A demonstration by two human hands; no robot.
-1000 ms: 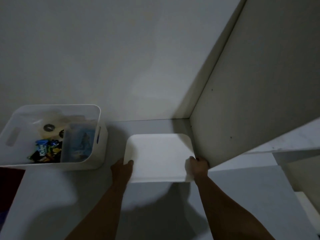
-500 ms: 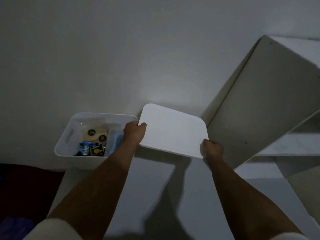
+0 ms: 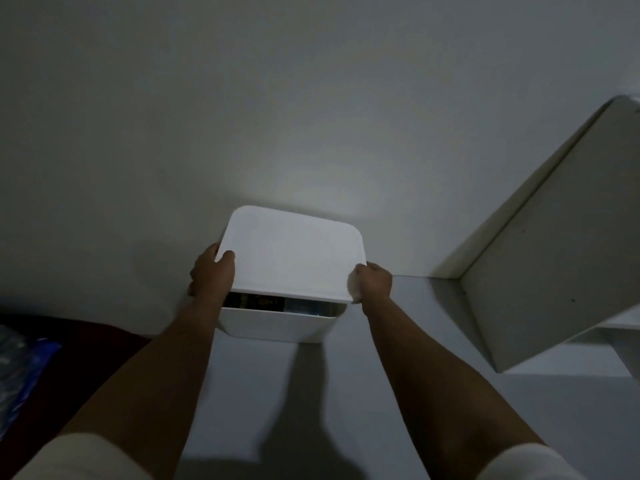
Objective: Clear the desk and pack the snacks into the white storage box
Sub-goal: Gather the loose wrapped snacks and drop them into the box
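Observation:
The white storage box (image 3: 277, 325) stands on the desk against the wall. A white lid (image 3: 292, 252) hovers just above it, covering most of the opening. My left hand (image 3: 211, 273) grips the lid's left edge and my right hand (image 3: 372, 282) grips its right front corner. Through the gap under the lid's front edge I see a strip of snack packets (image 3: 256, 302) inside the box. The rest of the contents is hidden by the lid.
The white desk top (image 3: 311, 393) stretches toward me. A white shelf unit's side panel (image 3: 554, 244) rises at the right. Dark red fabric (image 3: 69, 344) and a blue plastic bag (image 3: 20, 372) lie off the desk's left edge.
Both hands lifted the lid from the desk beside the shelf panel and carried it left, over the box. The snacks, in plain sight before, are now mostly covered.

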